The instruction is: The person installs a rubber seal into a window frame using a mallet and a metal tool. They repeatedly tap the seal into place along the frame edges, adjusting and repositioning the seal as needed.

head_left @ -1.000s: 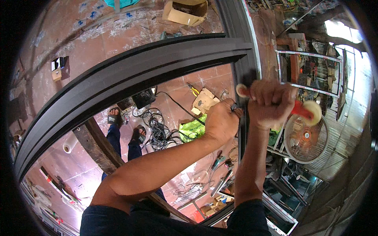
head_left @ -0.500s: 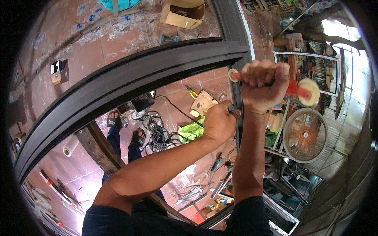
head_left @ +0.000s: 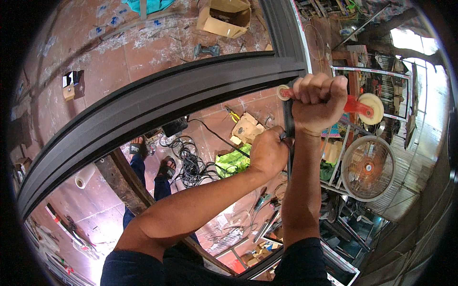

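My right hand is closed in a fist around a spline roller with a red handle and a cream wheel at each end. The roller's smaller wheel sits at the inner edge of the dark grey metal frame, near its corner. Its larger wheel sticks out past the other side of my fist. Just below, my left hand is closed against the frame's upright bar. Between its thumb and fingers shows a bit of dark strip, like black rubber gasket, mostly hidden.
Under the frame lie a coiled black cable, a green bag, yellow-handled pliers and cardboard pieces. A wooden beam supports the left side. A round fan stands at right. Beyond the frame are a cardboard box and a power drill.
My right fist and the roller have shifted only slightly, and the larger wheel, blurred before, is now sharp. My left hand stays closed at nearly the same spot. The whole view has shifted a little.
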A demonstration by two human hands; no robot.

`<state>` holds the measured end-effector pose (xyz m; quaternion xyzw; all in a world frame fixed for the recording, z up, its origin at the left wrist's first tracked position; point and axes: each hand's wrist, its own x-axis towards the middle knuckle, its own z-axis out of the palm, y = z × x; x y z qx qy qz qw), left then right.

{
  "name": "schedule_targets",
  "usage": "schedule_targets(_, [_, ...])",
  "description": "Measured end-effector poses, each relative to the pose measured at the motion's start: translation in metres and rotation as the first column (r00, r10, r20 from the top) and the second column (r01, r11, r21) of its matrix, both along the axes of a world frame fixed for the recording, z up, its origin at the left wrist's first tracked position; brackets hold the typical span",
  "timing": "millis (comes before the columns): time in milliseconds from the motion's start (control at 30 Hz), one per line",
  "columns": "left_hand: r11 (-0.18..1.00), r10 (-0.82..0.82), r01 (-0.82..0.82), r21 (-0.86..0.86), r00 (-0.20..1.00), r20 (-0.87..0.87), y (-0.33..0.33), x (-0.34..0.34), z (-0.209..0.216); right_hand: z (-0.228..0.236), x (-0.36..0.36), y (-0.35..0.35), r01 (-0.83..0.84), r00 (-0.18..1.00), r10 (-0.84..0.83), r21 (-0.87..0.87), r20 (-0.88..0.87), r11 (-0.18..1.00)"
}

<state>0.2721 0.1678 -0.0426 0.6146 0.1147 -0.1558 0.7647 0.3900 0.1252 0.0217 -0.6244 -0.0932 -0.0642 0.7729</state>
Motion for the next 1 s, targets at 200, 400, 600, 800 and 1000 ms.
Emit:
schedule_targets(200, [0.998, -0.06, 0.061, 0.01, 0.997, -0.038, 0.003, 0.0, 0.005, 0.022, -0.01, -0.018, 0.002, 0.993, -0.019, 0.137, 0.12, 0.991])
schedule_targets(400, [1.0, -0.008, 0.008, -0.007, 1.0, -0.001, 0.001, 0.0, 0.001, 0.005, 0.009, -0.007, -0.07, 0.994, 0.064, 0.058, 0.092, 0.996])
schedule_targets(600, [1.0, 0.015, -0.014, -0.025, 0.999, 0.036, -0.004, -0.003, 0.0, 0.01, 0.012, -0.005, -0.055, 0.998, 0.052, 0.126, 0.034, 0.991])
schedule_targets(800, [0.997, 0.013, -0.017, -0.075, 0.999, -0.052, -0.002, -0.008, 0.007, 0.01, -0.004, -0.022, -0.063, 0.997, 0.064, 0.033, -0.037, 0.997])
schedule_targets(1000, [0.986, 0.034, -0.054, -0.156, 0.991, -0.126, -0.003, -0.014, 0.01, 0.013, -0.03, -0.024, 0.052, 0.998, -0.048, 0.065, -0.051, 0.997])
